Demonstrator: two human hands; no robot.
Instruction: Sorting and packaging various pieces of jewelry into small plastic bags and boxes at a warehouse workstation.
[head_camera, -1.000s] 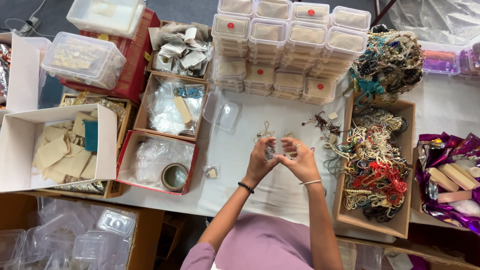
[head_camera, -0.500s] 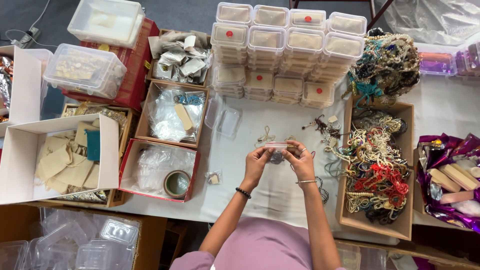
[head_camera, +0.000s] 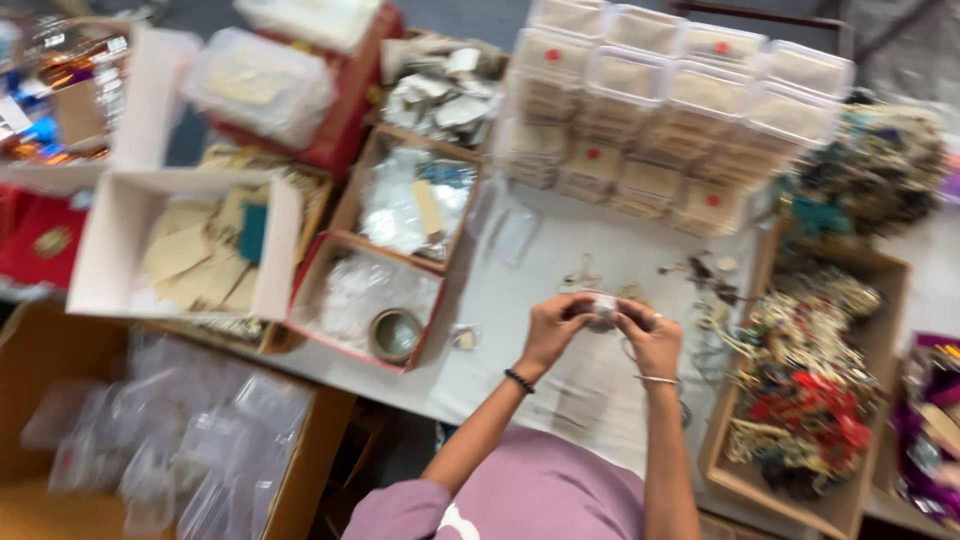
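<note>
Both hands (head_camera: 603, 325), as before, on small packet (head_camera: 604, 303).

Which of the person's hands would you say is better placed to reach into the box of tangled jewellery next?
Probably the right hand. The box of tangled jewellery lies just to its right, while the left hand is farther off. Both hands pinch a small pale item, so the left would have to hold it alone.
</note>
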